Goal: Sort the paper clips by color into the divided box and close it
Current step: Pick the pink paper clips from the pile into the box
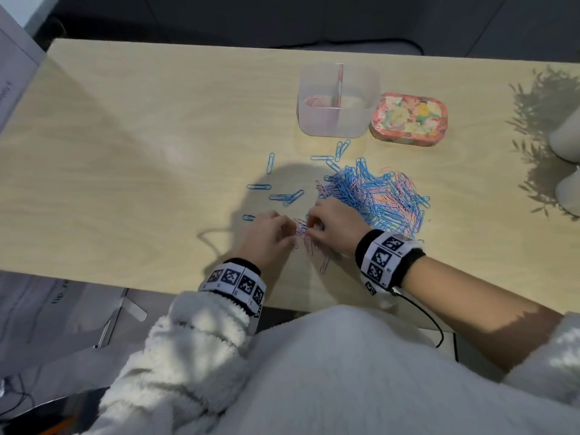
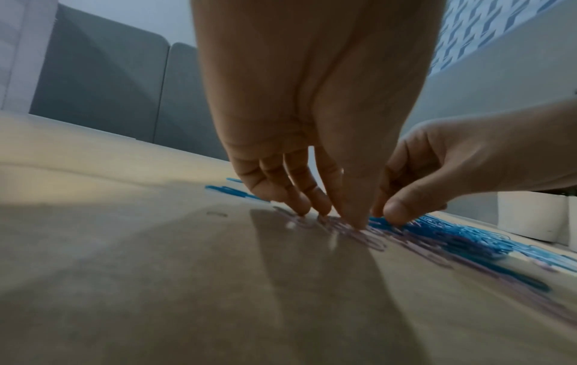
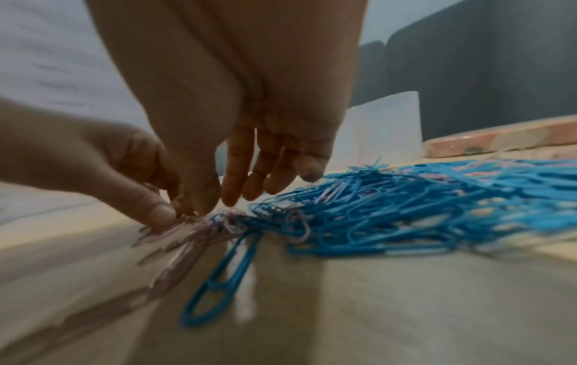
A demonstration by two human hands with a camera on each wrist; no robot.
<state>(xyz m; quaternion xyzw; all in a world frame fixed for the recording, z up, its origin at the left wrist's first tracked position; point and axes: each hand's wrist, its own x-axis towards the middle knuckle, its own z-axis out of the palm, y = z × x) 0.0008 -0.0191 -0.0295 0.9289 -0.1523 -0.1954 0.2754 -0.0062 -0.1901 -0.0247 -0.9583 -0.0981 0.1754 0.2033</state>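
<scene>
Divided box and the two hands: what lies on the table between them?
In the head view, the mixed blue-and-pink clip pile and a few stray blue clips lie between the divided box and the hands.
</scene>
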